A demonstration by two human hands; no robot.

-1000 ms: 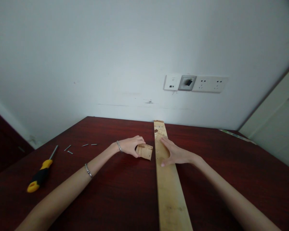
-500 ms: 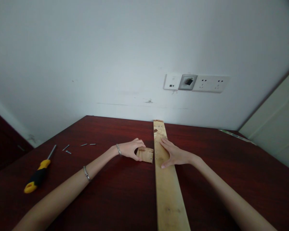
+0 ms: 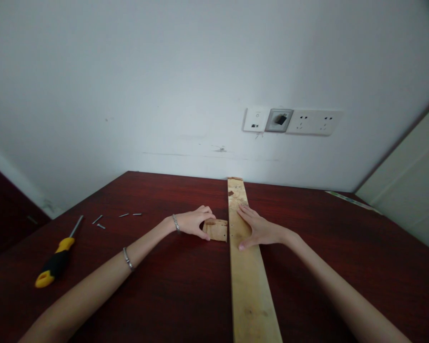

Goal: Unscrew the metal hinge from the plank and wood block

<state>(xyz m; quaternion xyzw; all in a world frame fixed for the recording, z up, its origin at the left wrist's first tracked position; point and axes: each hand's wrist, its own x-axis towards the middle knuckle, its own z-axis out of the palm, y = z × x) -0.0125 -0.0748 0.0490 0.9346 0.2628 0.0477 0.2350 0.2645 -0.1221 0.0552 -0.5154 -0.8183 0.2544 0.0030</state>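
A long pale wooden plank (image 3: 248,286) lies on the dark red table (image 3: 175,295), running from the wall toward me. Against its left edge, or nearly so, is a small wooden block (image 3: 218,230). My left hand (image 3: 196,222) grips this block by its left end, between thumb and fingers. Spread over the plank, my right hand (image 3: 260,228) rests with its thumb and fingers apart on the wood. Small dark holes show in the plank and near the block's right end.
A yellow and black screwdriver (image 3: 59,257) lies at the left. Several screws, one of them nearest the screwdriver (image 3: 100,226), lie beyond it. A flat strip (image 3: 352,202) is at the back right. Wall sockets (image 3: 314,122) are above the table.
The small block's right end has turned slightly toward the plank in my left hand. My right hand stays on the plank.
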